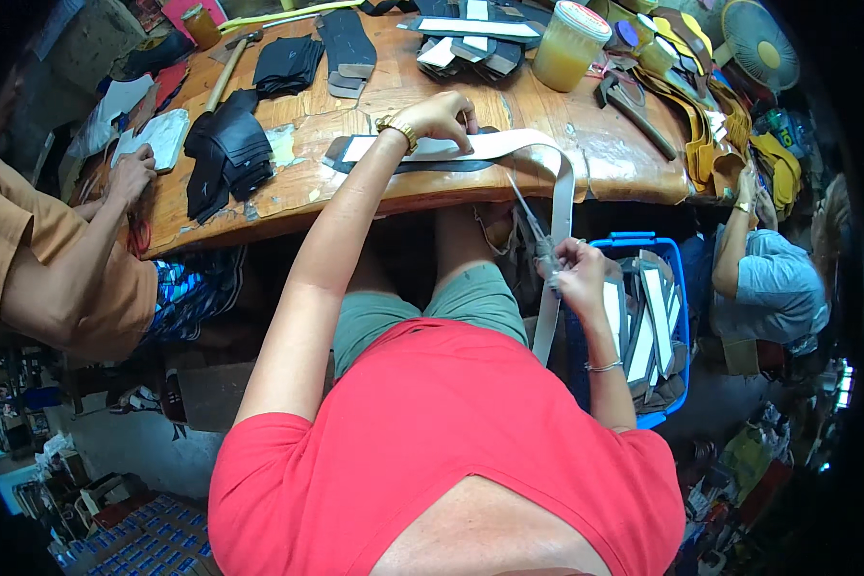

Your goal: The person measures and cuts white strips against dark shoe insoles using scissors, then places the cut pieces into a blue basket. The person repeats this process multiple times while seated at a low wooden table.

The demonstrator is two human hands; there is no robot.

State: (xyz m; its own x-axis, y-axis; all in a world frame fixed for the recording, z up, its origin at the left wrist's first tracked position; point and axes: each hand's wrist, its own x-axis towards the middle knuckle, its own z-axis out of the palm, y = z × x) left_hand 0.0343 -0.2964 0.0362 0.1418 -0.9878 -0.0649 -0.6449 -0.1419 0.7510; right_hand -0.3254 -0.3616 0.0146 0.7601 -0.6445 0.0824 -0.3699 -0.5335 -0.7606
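Observation:
A long white strip (518, 144) lies along a dark leather piece (451, 165) near the table's front edge. My left hand (439, 120) bends over this strip, its fingers curled and their tips pressing it against the leather. To the right, the strip's loose length arcs over the edge and hangs down past my right hand (581, 274). That hand is closed around a pair of scissors (531, 219), whose blades point up toward the table edge. Its grip partly hides the handles. The hanging strip passes beside the scissors.
A blue basket (655, 420) beside my right arm holds several dark pieces with white strips. Stacked dark leather (288, 65), a hammer (638, 117) and a yellowish jar (571, 48) stand on the wooden table (355, 187). One person sits at each side.

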